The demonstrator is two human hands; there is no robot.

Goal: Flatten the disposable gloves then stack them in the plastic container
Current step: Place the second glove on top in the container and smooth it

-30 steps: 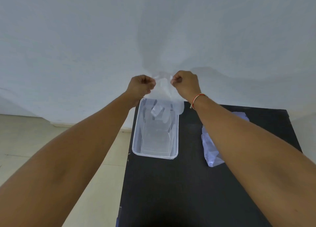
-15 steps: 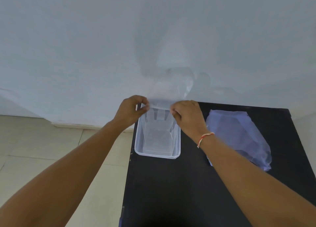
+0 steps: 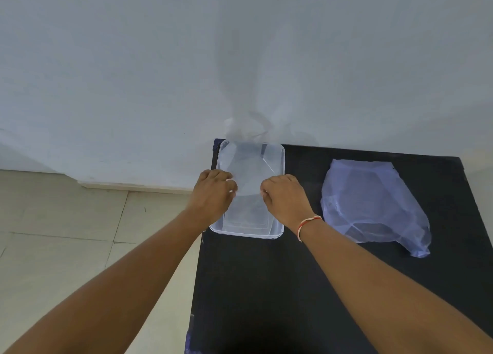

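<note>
Both hands pinch one clear disposable glove (image 3: pixel 246 177) by its near edge, the left hand (image 3: pixel 213 193) with its grip clamped on the left corner and the right hand (image 3: pixel 285 196) with its grip clamped on the right corner. Stretched between them, the glove lies over the open plastic container (image 3: pixel 278 232), its far end spilling past the container's back rim toward the pale wall (image 3: pixel 133 60). That container stands at the far left edge of the black table (image 3: pixel 266 287), and well to its right a heap of more thin clear gloves (image 3: pixel 370 207) rests on the table.
</note>
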